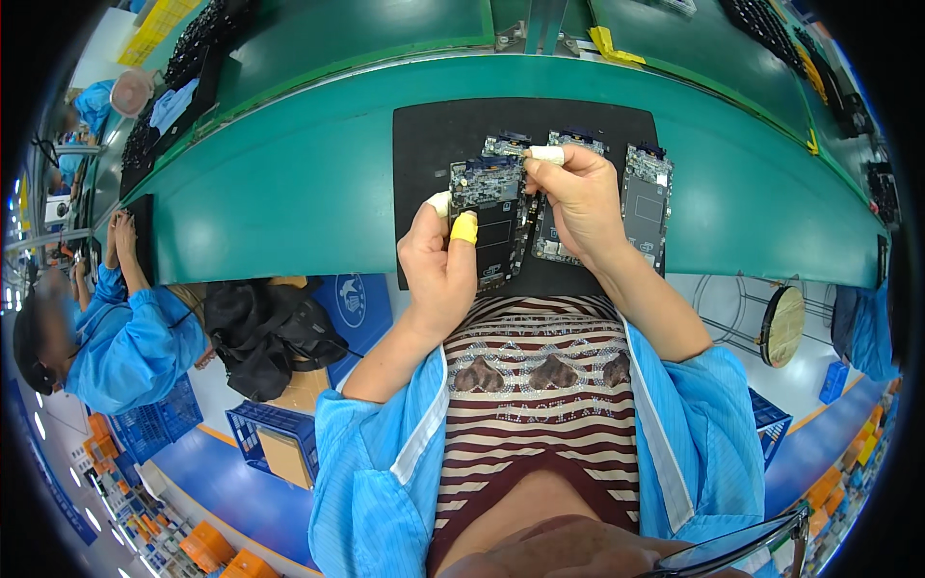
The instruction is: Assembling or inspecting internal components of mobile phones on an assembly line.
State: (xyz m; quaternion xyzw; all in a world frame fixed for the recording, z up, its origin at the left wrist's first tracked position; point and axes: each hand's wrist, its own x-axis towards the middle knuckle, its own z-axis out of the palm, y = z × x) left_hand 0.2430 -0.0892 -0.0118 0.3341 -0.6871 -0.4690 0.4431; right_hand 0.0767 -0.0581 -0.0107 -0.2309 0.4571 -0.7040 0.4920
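My left hand (441, 260) grips a dark circuit board (489, 217) by its left edge, with yellow and white finger covers on the fingertips. At that board's upper right corner my right hand (584, 188) pinches with thumb and a white-covered forefinger; whatever lies between them is too small to make out. Beneath and behind the held board another board (505, 144) shows in part. A further circuit board (556, 236) lies partly hidden under my right hand, and one more board (646, 202) rests right of it. All lie on or over a black mat (422, 144).
The mat lies on a green workbench (289, 183) with a raised green conveyor line (356, 34) behind it. A yellow strip (615, 46) hangs at its edge. To the left sits a co-worker in a blue smock (135, 337), beside a black bag (270, 337). A round stool (782, 326) stands at the right.
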